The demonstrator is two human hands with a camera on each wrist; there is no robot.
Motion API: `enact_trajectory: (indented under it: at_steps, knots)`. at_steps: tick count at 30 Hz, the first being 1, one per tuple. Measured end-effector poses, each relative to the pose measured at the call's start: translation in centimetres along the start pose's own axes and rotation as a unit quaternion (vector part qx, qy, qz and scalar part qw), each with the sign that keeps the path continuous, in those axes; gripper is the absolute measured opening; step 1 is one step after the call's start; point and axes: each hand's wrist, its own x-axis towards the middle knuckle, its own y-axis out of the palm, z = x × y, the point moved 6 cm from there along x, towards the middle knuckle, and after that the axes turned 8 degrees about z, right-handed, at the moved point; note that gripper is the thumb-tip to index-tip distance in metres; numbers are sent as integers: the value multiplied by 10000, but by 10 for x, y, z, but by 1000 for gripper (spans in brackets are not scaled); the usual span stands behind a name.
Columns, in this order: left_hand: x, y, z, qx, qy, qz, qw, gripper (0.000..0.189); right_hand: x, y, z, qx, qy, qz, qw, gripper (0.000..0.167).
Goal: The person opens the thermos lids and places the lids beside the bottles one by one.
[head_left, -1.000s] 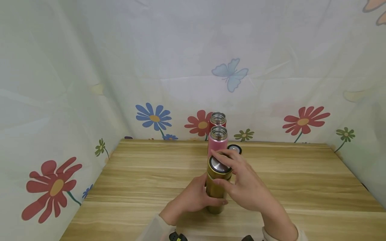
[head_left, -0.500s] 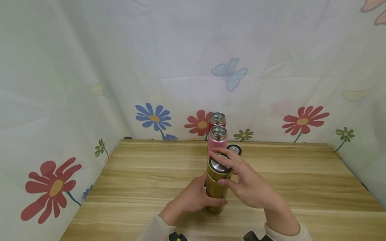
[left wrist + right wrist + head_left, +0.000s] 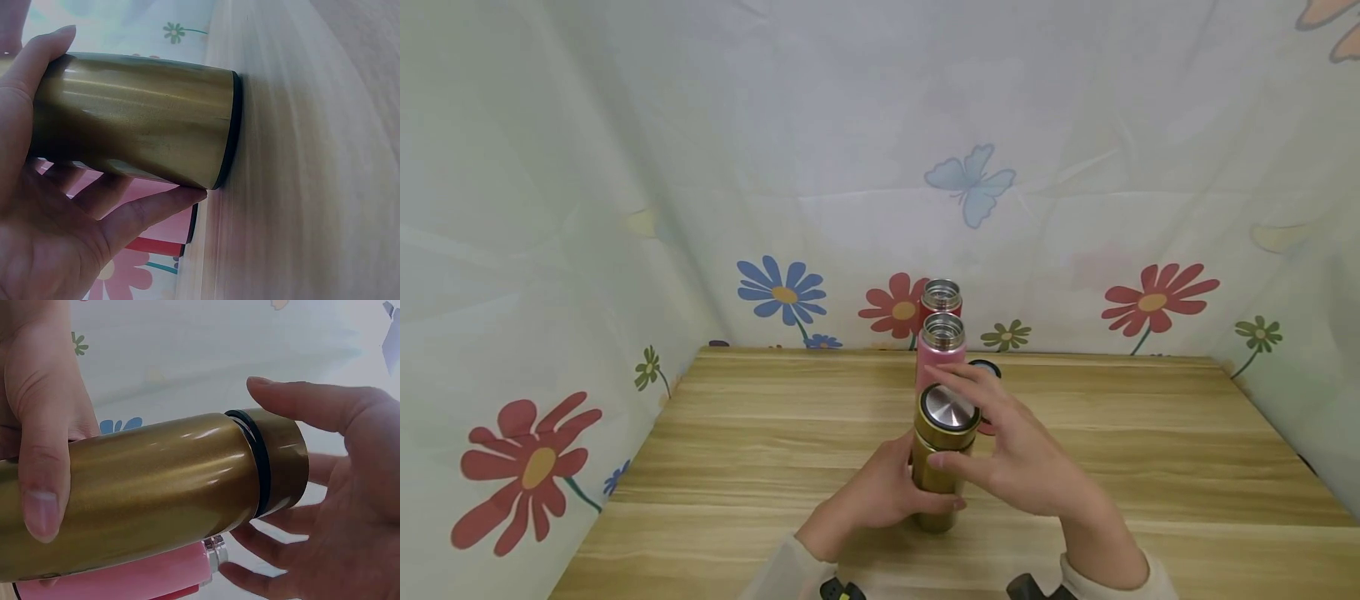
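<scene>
A gold thermos (image 3: 934, 475) stands upright on the wooden table, its lid (image 3: 950, 408) with a shiny steel top sitting on it. In the right wrist view a dark ring (image 3: 255, 464) shows between lid and body. My left hand (image 3: 891, 487) grips the lower body, thumb on the near side and fingers round the back. Around the lid my right hand (image 3: 1011, 450) is spread loosely. Its thumb (image 3: 300, 400) stands off the lid, and its fingers (image 3: 275, 550) reach past the far side.
Behind the gold thermos stand a lidless pink thermos (image 3: 942, 358) and a lidless red thermos (image 3: 942, 304), in a line. A dark-rimmed lid (image 3: 988, 367) lies to their right, and a pink piece (image 3: 987, 428) shows beside my right hand. A flowered curtain (image 3: 850, 167) rises behind the table.
My right hand's fingers have lifted and spread away from the lid, showing more of its steel top. The left hand and the thermos have stayed in place.
</scene>
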Motion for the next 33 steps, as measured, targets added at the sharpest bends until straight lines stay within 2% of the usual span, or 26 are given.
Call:
enact_trajectory:
  at_steps: [3, 6, 8, 13, 16, 19, 26, 33]
  knots:
    - [0, 0, 0, 38, 1, -17, 10000, 67, -1, -1, 0, -233, 433, -359, 9981, 81]
    - [0, 0, 0, 111, -12, -37, 9999, 70, -2, -3, 4, -695, 816, -759, 9913, 85]
    - [0, 0, 1, 157, -24, -50, 9999, 71, -2, -4, 8, -1104, 988, -1009, 9838, 87]
    - [0, 0, 1, 214, -93, -59, 9997, 72, -3, -2, 18, -2130, 1248, -1465, 9579, 87]
    - [0, 0, 2, 171, -207, -63, 9996, 71, -3, 1, 21, -2509, 1404, -1588, 9445, 83]
    - [-1, -1, 3, 110, -314, -71, 9994, 73, -2, 3, 23, -2693, 1535, -1645, 9364, 78]
    - [0, -1, 4, 5, -415, -40, 9991, 75, -2, 5, 25, -2810, 1573, -1755, 9303, 74]
    - [1, -1, 3, 21, -251, -28, 9997, 75, -1, 6, 23, -2657, 1405, -1743, 9377, 71]
